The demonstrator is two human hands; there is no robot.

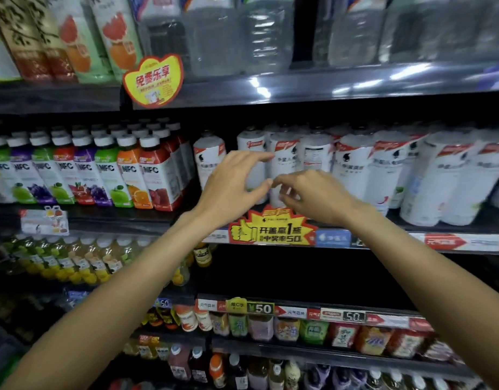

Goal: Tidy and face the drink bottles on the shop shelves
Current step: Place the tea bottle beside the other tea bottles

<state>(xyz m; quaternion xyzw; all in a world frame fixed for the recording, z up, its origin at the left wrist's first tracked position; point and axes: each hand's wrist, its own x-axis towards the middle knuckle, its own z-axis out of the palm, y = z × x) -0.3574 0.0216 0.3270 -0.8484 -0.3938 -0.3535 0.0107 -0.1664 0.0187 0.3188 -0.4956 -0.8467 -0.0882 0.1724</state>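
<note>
A row of white drink bottles with red-striped labels stands on the middle shelf [397,218]. Both my hands are raised in front of one white bottle [285,161] near the row's left end. My left hand [234,184] has its fingers spread in a loose curve just short of the bottle, holding nothing. My right hand [313,195] hangs beside it with relaxed, slightly bent fingers, also empty. Left of them another white bottle [207,159] stands alone. I cannot tell whether any fingertip touches a bottle.
NFC juice bottles [124,170] fill the shelf to the left. A yellow-and-red promo tag [271,228] sticks up from the shelf edge under my hands. Clear water bottles [242,35] stand above; small colourful bottles [313,330] line the lower shelves.
</note>
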